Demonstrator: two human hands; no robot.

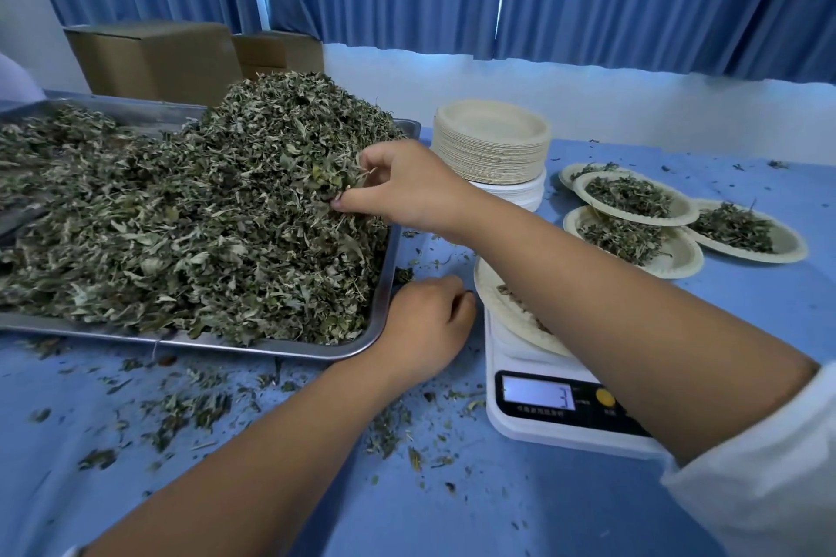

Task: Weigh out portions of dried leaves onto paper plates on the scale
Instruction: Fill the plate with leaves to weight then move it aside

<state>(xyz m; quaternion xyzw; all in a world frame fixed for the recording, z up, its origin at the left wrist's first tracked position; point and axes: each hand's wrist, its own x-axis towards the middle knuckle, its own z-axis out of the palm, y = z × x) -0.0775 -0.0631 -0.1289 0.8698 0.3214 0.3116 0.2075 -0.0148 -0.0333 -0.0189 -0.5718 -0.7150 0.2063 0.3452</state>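
my right hand [407, 190] reaches over the scale [534, 421] and pinches leaves [203, 217] at the right side of the heap in the tray [271, 348]. my left hand [425, 321] rests on the table [497, 502] between tray corner and scale, fingers curled; i cannot tell whether it holds anything. a plate [502, 308] with a few leaves sits on the scale. filled plates [633, 199] lie beyond it, near the plate stack [491, 136].

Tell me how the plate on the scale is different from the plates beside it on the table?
The plate on the scale has only a few leaves showing; the four plates on the table each hold a heap. The plate on the scale sits alone, half hidden by an arm; the plates on the table overlap. All are pale paper plates.
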